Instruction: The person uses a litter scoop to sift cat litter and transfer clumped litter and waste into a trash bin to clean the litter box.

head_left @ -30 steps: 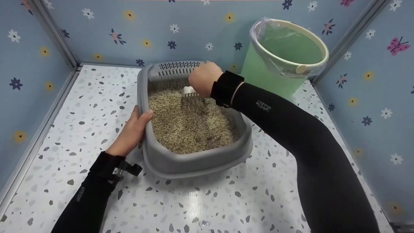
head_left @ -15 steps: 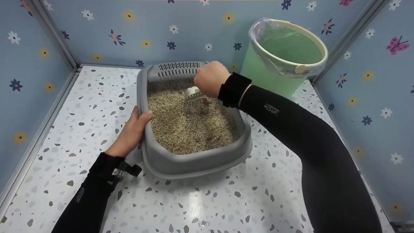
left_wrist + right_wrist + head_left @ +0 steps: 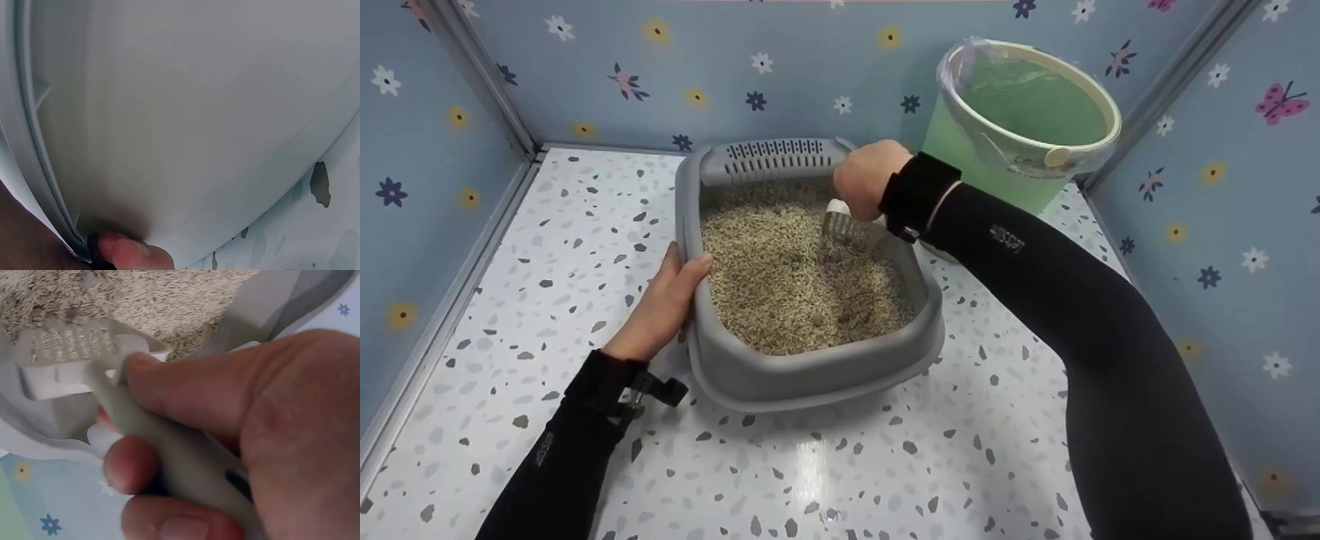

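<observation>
A grey litter box (image 3: 810,371) stands on the speckled surface, filled with beige pellet litter (image 3: 757,285). At its left side my left hand (image 3: 660,304) grips the rim, thumb over the top edge. In the left wrist view, a fingertip (image 3: 138,253) shows by the outer wall (image 3: 185,112), beneath the lip. My right hand (image 3: 874,180) holds a slotted litter scoop (image 3: 840,223) over the back right of the box. Its curled fingers wrap the handle (image 3: 174,450) in the right wrist view, thumb along the top. Dark clumps (image 3: 834,256) lie in the litter below the scoop.
Behind and right of the box stands a green bin (image 3: 982,161) lined with a clear bag. Blue flowered panels (image 3: 802,71) close in the back and both sides. White speckled surface (image 3: 840,465) extends in front of the box.
My right hand and the scoop have moved to the right across the litter, and the dark clumps beneath have shifted. My left hand stays on the rim.
</observation>
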A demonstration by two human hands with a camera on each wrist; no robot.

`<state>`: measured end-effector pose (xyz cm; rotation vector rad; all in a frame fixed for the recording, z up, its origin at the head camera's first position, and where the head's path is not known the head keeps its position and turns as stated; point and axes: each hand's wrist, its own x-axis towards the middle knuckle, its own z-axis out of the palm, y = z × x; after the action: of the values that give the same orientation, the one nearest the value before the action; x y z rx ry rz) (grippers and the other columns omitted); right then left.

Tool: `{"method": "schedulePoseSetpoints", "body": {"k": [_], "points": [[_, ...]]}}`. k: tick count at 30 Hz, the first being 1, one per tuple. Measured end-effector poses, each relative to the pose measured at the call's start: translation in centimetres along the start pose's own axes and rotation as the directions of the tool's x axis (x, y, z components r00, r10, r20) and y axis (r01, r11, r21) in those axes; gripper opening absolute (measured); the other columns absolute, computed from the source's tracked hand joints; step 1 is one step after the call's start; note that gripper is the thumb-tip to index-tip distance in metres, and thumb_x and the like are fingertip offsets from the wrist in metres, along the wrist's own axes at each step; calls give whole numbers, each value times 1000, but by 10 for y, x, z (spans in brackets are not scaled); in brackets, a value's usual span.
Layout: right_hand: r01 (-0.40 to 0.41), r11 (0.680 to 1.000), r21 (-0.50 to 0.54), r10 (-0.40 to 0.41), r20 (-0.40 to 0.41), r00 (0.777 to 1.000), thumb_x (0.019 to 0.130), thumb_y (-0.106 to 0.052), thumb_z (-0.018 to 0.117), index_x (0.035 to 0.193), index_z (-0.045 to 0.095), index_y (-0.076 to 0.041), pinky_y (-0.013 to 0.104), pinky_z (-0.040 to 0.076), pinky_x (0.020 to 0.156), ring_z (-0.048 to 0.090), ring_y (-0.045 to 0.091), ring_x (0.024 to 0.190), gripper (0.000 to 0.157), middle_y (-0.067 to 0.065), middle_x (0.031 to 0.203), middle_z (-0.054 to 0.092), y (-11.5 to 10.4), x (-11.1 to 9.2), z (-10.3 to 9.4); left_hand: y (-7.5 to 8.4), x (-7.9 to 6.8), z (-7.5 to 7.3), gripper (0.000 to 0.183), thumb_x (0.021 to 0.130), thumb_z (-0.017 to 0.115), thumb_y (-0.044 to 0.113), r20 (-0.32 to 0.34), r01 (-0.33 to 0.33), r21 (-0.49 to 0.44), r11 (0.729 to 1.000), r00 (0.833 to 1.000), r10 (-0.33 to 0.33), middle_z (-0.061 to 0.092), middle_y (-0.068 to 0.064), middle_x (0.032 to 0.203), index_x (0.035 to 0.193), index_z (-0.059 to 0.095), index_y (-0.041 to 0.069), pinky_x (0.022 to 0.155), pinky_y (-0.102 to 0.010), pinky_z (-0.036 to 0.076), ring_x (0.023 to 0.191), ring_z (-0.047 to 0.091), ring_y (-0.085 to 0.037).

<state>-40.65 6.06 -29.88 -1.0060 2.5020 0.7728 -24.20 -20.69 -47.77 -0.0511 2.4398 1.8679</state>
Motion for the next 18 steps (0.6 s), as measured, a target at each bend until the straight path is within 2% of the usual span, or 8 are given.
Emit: {"method": "schedulePoseSetpoints", "body": {"k": [3,5,9,13,16,17,18], "points": [[-4,999,40,1,75,997,96,-3,49,75,34,-19,38,29,58,24,17,64,31,-1,72,26,1,5,-5,-1,1,-1,102,113,42,65,-4,3,8,1000,1000,-3,-14,-20,183,175,-18,9,133,-51,26,167,14,-42],[0,997,77,-9,114,993,92,0,48,73,34,-20,36,28,57,21,15,63,31,-3,70,23,1,9,-9,-2,0,0,102,113,43,64,-1,-1,0,1000,1000,1,-14,-20,183,175,-17,9,137,-50,13,168,8,-39],[23,988,151,-45,148,988,86,3,48,70,34,-20,32,24,56,18,14,62,31,-5,68,20,2,13,-19,-2,-1,0,101,113,43,63,-3,-14,-15,1000,1000,14,-12,-21,183,175,-16,10,135,-50,20,166,13,-40],[44,980,192,-79,181,980,91,1,51,69,35,-21,32,26,57,19,14,61,34,-6,68,21,2,14,-31,-1,-2,0,102,113,42,64,6,1,-12,1000,1000,-1,-16,-19,183,174,-19,9,136,-49,15,169,5,-35],[52,981,189,-93,213,973,100,-7,56,71,37,-21,34,28,61,21,14,63,37,-5,70,23,3,15,-37,0,-2,-1,103,113,42,66,9,12,-16,1000,1000,-12,-18,-17,183,173,-20,10,136,-46,14,169,2,-31],[56,981,184,-97,222,970,102,-10,57,73,35,-21,34,28,63,21,14,64,38,-5,71,22,4,17,-38,1,-3,-1,103,113,43,66,8,13,-17,1000,1000,-13,-17,-16,183,174,-20,11,135,-44,16,169,4,-30],[71,983,168,-110,232,966,104,-13,58,74,34,-21,35,27,64,20,14,66,39,-5,72,21,6,19,-39,1,-2,0,104,113,43,67,5,11,-10,1000,1000,-11,-15,-18,183,174,-19,11,130,-42,31,163,25,-34]]}}
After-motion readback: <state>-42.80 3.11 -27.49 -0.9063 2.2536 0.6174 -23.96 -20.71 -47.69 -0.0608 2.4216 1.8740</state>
